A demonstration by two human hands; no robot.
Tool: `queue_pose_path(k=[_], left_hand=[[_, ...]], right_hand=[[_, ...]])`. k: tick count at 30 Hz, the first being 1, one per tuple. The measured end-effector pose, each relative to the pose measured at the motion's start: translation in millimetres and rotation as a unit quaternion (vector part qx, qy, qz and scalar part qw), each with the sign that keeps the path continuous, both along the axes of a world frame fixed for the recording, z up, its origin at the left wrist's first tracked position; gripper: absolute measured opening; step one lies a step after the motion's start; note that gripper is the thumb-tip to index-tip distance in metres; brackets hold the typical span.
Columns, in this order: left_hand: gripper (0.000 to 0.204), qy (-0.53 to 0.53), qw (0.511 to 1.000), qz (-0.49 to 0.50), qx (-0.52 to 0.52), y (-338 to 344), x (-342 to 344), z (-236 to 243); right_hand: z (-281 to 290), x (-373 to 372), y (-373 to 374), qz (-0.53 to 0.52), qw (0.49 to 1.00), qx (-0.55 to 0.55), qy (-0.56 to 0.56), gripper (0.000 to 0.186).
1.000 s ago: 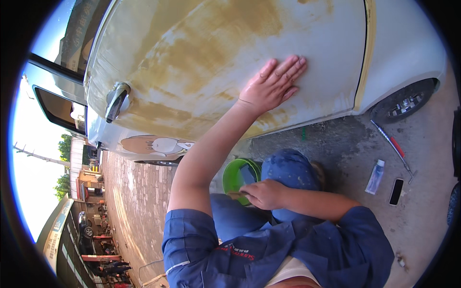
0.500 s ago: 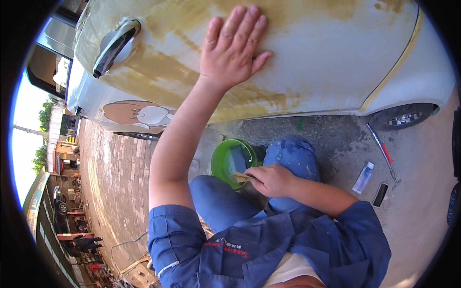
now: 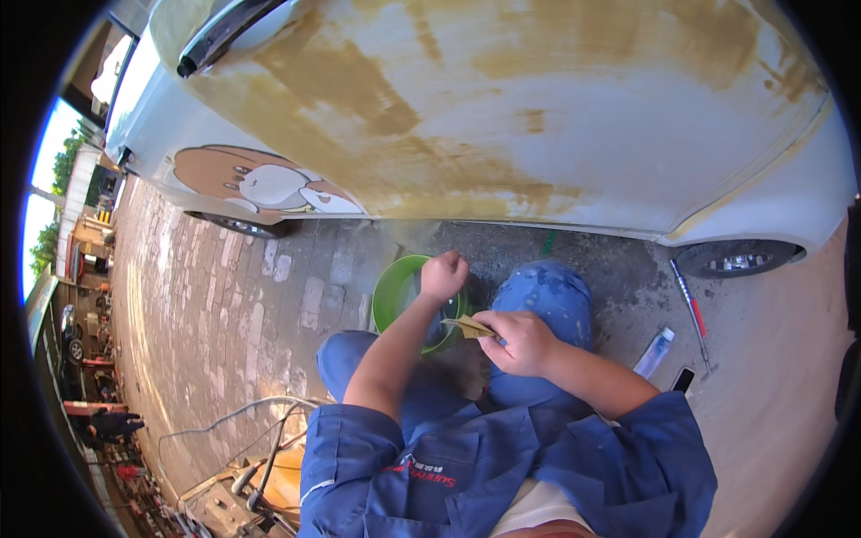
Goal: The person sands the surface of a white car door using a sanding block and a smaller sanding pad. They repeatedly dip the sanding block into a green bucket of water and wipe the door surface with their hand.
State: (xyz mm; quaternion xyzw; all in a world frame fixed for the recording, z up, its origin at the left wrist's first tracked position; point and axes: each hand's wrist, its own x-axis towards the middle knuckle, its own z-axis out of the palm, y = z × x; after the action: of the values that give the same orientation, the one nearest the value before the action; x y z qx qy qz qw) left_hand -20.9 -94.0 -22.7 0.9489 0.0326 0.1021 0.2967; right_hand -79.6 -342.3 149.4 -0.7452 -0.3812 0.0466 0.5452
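Note:
My left hand (image 3: 446,274) hangs over the rim of a green bucket (image 3: 387,291), its fingers curled closed; whether anything is inside them is hidden. The bucket stands between my knees, partly covered by my forearm. Close by on the right, my right hand (image 3: 522,342) grips a folded tan sheet of sandpaper (image 3: 470,326), which sticks out leftward toward the bucket. In front of me is the side of a white car (image 3: 619,152), smeared with brownish-yellow patches, with a dark door handle (image 3: 224,38) at the upper left.
On the ground to the right lie a metal rod with a red part (image 3: 695,314), a clear bottle (image 3: 655,352) and a phone (image 3: 683,380). A car wheel (image 3: 740,260) is beyond them. At the lower left are hoses (image 3: 269,448); a distant person (image 3: 115,425) stands farther off.
My left hand has come off the car panel, where it lay flat, and down to the bucket, its fingers closing. My right hand, still holding the sandpaper, has shifted slightly right.

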Motion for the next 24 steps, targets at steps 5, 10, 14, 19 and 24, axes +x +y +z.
queue_pose_path(k=[5, 10, 14, 19, 24], left_hand=[[0.028, 0.13, 0.819, 0.34, -0.442, 51, -43, -114], [0.038, 0.163, 0.625, 0.412, -0.643, 66, -55, -155], [0.036, 0.137, 0.604, 0.461, -0.635, 62, -48, -172], [0.038, 0.128, 0.571, 0.52, -0.622, 66, -48, -203], [0.031, 0.215, 0.607, 0.491, -0.587, 70, -60, -226]], right_hand=[[-7, 0, 13, 0.016, 0.996, 0.051, 0.068, 0.024], [-7, -2, 21, 0.027, 0.992, 0.019, 0.12, 0.026], [-10, -2, 26, -0.003, 0.984, -0.003, 0.178, 0.022], [-16, -4, 31, -0.017, 0.986, -0.003, 0.168, 0.021], [-12, -4, 27, 0.001, 0.987, -0.009, 0.163, 0.02]])
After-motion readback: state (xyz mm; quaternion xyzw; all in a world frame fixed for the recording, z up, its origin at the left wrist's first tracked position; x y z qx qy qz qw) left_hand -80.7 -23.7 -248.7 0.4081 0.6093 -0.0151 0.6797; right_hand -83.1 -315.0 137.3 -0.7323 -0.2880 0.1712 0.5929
